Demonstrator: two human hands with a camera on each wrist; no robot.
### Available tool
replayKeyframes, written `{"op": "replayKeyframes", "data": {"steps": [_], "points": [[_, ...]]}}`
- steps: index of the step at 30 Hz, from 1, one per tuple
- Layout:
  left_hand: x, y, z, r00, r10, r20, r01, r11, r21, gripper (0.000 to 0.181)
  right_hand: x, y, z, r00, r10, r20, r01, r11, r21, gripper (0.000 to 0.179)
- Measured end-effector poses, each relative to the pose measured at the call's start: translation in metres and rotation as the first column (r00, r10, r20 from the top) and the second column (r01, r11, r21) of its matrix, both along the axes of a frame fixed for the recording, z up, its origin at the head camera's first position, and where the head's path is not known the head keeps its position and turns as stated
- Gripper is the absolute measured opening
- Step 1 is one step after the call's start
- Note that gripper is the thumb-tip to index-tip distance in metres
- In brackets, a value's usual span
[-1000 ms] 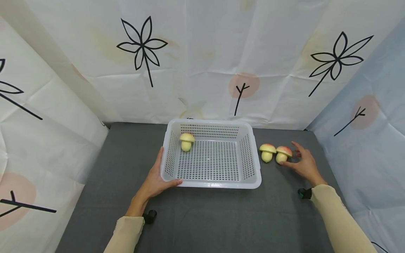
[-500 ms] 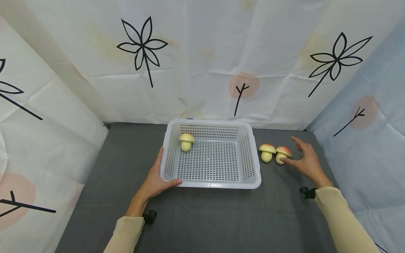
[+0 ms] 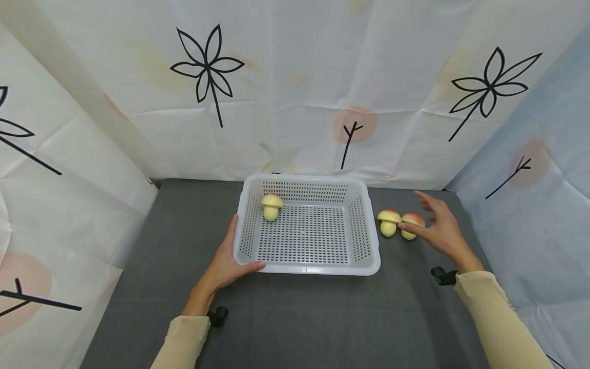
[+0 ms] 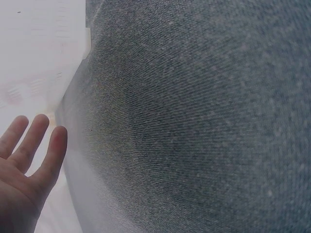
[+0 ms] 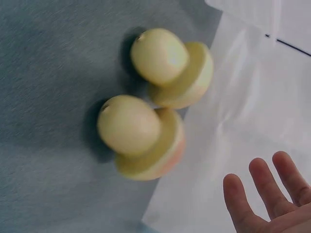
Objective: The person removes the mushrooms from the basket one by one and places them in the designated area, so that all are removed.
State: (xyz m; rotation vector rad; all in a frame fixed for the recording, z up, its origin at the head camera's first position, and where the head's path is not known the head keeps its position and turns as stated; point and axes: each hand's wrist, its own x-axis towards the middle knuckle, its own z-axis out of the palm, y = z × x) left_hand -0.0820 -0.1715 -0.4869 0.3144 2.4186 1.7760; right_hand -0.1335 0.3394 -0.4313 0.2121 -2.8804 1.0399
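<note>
A white perforated plastic basket (image 3: 304, 268) has one toy mushroom (image 3: 272, 206) inside at its left. My left hand (image 3: 226, 261) rests at the basket's front left corner, thumb along the front rim and straight fingers against the left side. In the left wrist view, those fingers (image 4: 54, 153) are spread beside the pale basket wall. Right of the basket, two toy mushrooms with red-tinged yellow caps lie side by side: a nearer-basket mushroom (image 3: 389, 222) and an outer mushroom (image 3: 409, 236). My right hand (image 3: 442, 230) hovers with fingers apart, its thumb overlapping the outer mushroom in the head view.
A dark grey cloth covers the table (image 3: 313, 323). White patterned curtains (image 3: 299, 92) stand behind and on both sides, the back one close behind the basket's far rim. A thin black cable (image 3: 555, 361) shows at the lower right.
My right hand draws slightly back from the outer mushroom, then moves left and farther from me over it, thumb now across it. The left hand, basket and mushrooms stay where they were.
</note>
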Motion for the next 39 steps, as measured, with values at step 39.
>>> {"op": "replayKeyframes", "data": {"steps": [39], "points": [[-0.001,0.0,-0.004,0.999,-0.022,-0.036,0.024,0.998,0.05,0.133,-0.026,-0.126,0.007,0.97,0.242,0.031,-0.236,0.963,-0.133,0.075]]}}
